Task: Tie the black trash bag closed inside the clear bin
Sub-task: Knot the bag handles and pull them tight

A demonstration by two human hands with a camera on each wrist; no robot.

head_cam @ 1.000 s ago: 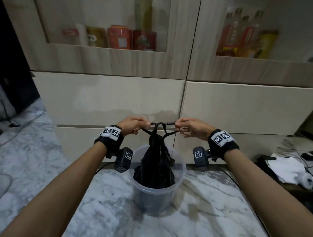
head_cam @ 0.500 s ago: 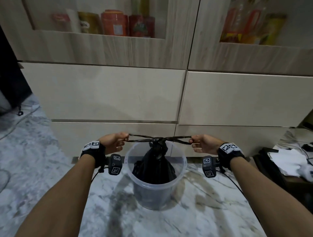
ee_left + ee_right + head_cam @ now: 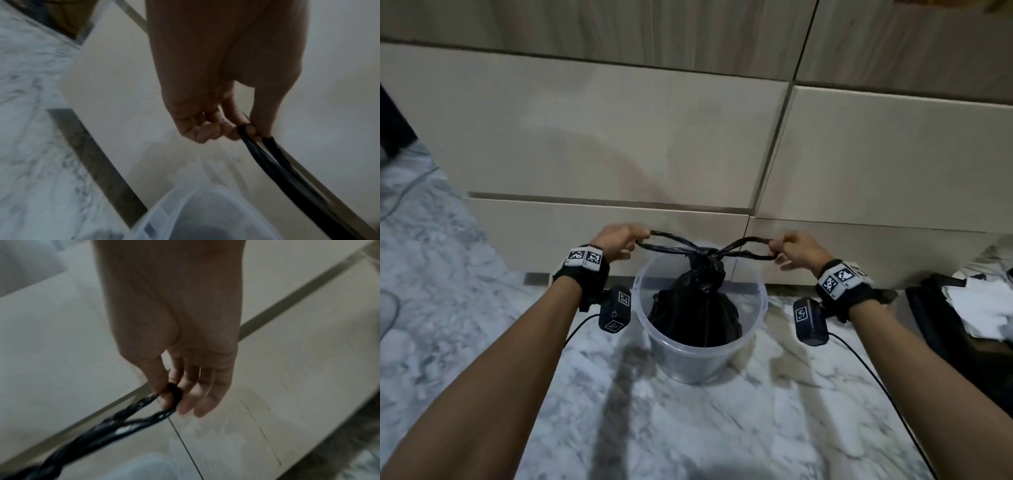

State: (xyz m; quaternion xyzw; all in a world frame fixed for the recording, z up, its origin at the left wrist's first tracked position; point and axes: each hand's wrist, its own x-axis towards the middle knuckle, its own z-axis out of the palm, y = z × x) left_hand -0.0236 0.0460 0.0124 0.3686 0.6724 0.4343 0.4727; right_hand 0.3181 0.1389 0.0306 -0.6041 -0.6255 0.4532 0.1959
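Note:
A black trash bag [image 3: 698,308] sits inside the clear bin [image 3: 753,329] on the marble floor. Its neck is gathered into a knot [image 3: 707,255] just above the bin's rim. Two handle loops run sideways from the knot. My left hand [image 3: 635,238] pinches the left loop [image 3: 667,241], seen between thumb and fingers [image 3: 248,129] in the left wrist view. My right hand [image 3: 777,248] pinches the right loop [image 3: 750,245]; that loop [image 3: 174,392] wraps around the index finger in the right wrist view. Both loops are stretched taut.
Beige cabinet drawers [image 3: 602,137] stand right behind the bin. A dark bag with white papers [image 3: 972,308] lies on the floor at the right. Cables [image 3: 887,394] trail from the wrist cameras. Marble floor [image 3: 705,428] spreads in front.
My hands have pulled apart from near the centre, drawing the loops out sideways and cinching the knot down. The head view has tilted downward, so the upper shelves are out of sight.

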